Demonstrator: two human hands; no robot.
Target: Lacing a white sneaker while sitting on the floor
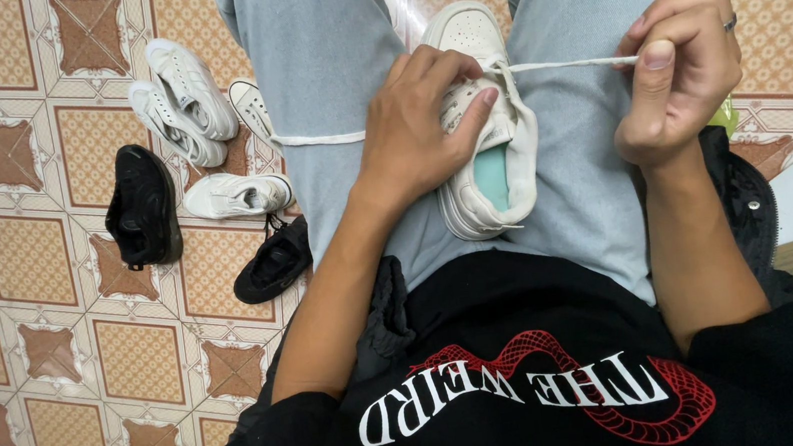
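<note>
A: Lace (569, 64) first. Where is it?

B: Your right hand (676, 78) pinches it between thumb and forefinger and draws it taut from the sneaker (489, 156), which rests on your lap between your thighs.

A: And the other hand?

B: Your left hand (425, 124) is closed over the sneaker's upper, thumb by the eyelets.

A: How should I do it well?

B: I'd say pull level, keep your left grip firm so the sneaker doesn't twist, and watch the other end (316, 139) trailing over your left thigh. The spare shoes (190, 97) on the floor (43, 297) are well apart.
</note>
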